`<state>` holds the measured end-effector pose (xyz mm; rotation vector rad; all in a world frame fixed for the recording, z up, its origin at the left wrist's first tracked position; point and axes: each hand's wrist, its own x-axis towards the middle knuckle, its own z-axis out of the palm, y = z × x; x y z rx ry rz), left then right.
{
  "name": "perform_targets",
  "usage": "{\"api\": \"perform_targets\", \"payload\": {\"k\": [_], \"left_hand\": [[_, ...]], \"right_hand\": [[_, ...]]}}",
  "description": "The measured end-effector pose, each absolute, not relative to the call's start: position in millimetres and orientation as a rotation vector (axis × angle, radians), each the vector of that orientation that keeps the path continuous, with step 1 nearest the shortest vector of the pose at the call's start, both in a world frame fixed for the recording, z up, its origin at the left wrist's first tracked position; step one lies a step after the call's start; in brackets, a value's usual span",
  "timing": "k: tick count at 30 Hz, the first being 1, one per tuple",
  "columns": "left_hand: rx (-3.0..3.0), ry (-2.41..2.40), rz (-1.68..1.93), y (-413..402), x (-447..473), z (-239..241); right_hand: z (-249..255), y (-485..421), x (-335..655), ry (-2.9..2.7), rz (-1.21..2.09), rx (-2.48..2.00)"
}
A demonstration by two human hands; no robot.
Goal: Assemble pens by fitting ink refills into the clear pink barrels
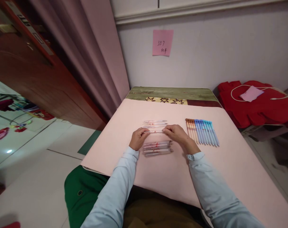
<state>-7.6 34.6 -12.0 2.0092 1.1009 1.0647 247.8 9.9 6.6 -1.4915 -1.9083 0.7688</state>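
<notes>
A pale, slim pen (156,131) lies level between my two hands. Its left end is pinched in the fingers of my left hand (138,138), its right end in those of my right hand (178,134). Just beyond it, a few similar pens (155,122) lie side by side on the table. Nearer to me is a pile of several clear pens (157,148) with red and dark markings. To the right of my right hand, a row of several coloured pens (202,131) runs from brown and cream to blue.
A pale pink sheet (172,180) covers most of the table (172,92). Behind it stands a white wall with a pink note (162,43). Red cloth (257,107) with a white cable is at the right. A curtain (96,53) and wooden door (46,72) are at the left.
</notes>
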Motion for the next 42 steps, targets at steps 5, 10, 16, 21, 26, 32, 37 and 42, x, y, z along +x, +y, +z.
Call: {"api": "perform_targets", "payload": {"k": [5, 10, 16, 21, 26, 32, 37, 42], "left_hand": [[2.003, 1.102, 1.074, 34.3, -7.8, -12.1], [2.002, 1.117, 1.079, 36.8, -7.3, -14.6], [2.077, 1.252, 1.144, 40.2, -2.6, -20.3], [2.132, 1.452, 1.283, 40.5, -4.5, -24.3], [2.135, 1.447, 1.269, 41.9, -8.4, -26.2], [2.196, 1.669, 1.126, 38.8, -7.7, -22.5], [2.198, 1.695, 1.114, 37.0, -6.1, -18.3], [2.034, 1.522, 1.293, 36.9, -8.0, -18.5]], "right_hand": [[2.1, 11.2, 248.4, -1.803, 0.755, -1.414], [1.9, 13.8, 248.4, -1.722, 0.640, -1.457], [1.7, 17.0, 239.6, -1.771, 0.336, -1.598], [11.4, 11.2, 239.5, -1.766, 0.308, -1.638], [16.6, 1.8, 249.1, -1.936, 0.835, -1.474], [9.3, 2.7, 252.8, -2.010, 1.153, -1.386], [11.7, 2.2, 251.2, -1.951, 1.227, -1.367], [12.3, 1.8, 254.6, -1.898, 1.411, -1.317]]}}
